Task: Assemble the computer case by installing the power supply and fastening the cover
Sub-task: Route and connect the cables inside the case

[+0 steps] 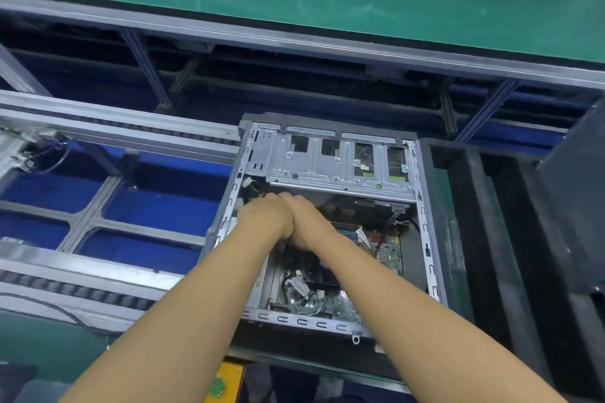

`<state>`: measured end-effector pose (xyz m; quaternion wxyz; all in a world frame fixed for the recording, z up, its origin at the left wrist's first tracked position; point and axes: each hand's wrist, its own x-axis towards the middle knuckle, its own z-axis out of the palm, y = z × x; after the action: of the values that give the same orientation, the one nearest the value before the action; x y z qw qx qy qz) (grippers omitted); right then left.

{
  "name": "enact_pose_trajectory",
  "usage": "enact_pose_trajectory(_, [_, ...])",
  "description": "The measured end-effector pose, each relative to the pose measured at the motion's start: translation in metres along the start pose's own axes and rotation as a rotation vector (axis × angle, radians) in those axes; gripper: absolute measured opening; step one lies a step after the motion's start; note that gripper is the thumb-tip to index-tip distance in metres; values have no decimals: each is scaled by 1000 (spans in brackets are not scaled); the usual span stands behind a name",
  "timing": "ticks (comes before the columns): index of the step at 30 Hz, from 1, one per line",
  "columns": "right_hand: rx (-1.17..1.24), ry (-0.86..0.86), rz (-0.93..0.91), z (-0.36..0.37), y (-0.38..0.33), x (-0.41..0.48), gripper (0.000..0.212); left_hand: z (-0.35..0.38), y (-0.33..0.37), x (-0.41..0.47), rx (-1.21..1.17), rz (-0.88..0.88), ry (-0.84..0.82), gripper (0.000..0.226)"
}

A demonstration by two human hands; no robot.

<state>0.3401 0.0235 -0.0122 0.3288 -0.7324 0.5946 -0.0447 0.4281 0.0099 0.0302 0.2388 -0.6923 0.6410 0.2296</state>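
In the head view, the computer case (423, 206) lies open on its side just right of frame centre. Our left hand (265, 216) and right hand (306, 226) are pressed together at about ten o'clock inside it, just below the drive cage (327, 162). The motherboard (388, 247) sits toward four o'clock.

We judge this to be seating or cabling work in that corner. We should keep the loose cables (251, 184) at eleven o'clock clear of the metal edges and push squarely, not at a slant.

Our fingers curl down out of sight, so we cannot tell whether they grip anything. We cannot pick out the power supply itself, nor the cover.
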Motion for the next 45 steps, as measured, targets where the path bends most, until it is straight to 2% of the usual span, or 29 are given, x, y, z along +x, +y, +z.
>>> enact_pose_trajectory(2, [117,32,31,4,3,3,55,-2,-3,1,-36,-26,-30,77])
enact_pose_trajectory(5, [179,9,113,6,5,6,40,-4,-4,4,-120,-76,-7,74])
enact_pose_trajectory(8, [254,-44,74,0,4,10,37,-8,-4,5,-248,-20,19,60])
enact_pose_trajectory(12, [315,-47,82,-5,9,11,14,-6,-15,10,-385,51,63,40])
enact_pose_trajectory(15, [372,-48,104,-5,9,9,5,-7,-19,11,-568,45,80,28])
enact_pose_trajectory(16, [379,-47,100,-7,7,9,6,-8,-19,10,-636,31,82,26])
enact_pose_trajectory(18, [365,-36,91,-10,2,11,25,-11,-17,11,-767,5,97,26])
enact_pose_trajectory(20, [320,-40,87,-12,-2,12,22,-11,-17,10,-777,10,125,26])
enact_pose_trajectory(22, [253,-68,72,-14,-1,10,7,-7,-20,7,-693,55,139,20])
enact_pose_trajectory(23, [211,-76,63,-15,1,7,11,-5,-23,5,-638,90,132,16])
enact_pose_trajectory(26, [82,-81,37,-20,11,-2,25,0,-24,1,-407,230,121,23])
enact_pose_trajectory(28, [52,-89,56,-24,16,-7,27,3,-19,-3,-244,315,102,17])
enact_pose_trajectory(30, [59,-115,72,-29,22,-14,30,9,-12,-8,-43,389,121,21])
enact_pose_trajectory(32, [131,-165,100,-34,30,-22,41,16,-5,-10,189,473,185,31])
enact_pose_trajectory(35, [264,-200,175,-37,42,-35,62,20,3,-10,381,519,236,38])
enact_pose_trajectory(37, [304,-138,148,-34,48,-44,81,24,11,-12,511,549,234,36])
enact_pose_trajectory(39, [366,-49,79,-30,53,-55,87,29,21,-14,614,599,233,36])
enact_pose_trajectory(42, [471,40,20,-31,65,-66,63,33,30,-12,650,638,230,35])
enact_pose_trajectory(44, [486,122,91,-34,69,-69,31,30,29,-9,651,660,227,39])
enact_pose_trajectory(45, [487,171,142,-34,71,-68,23,27,28,-8,632,648,211,41])
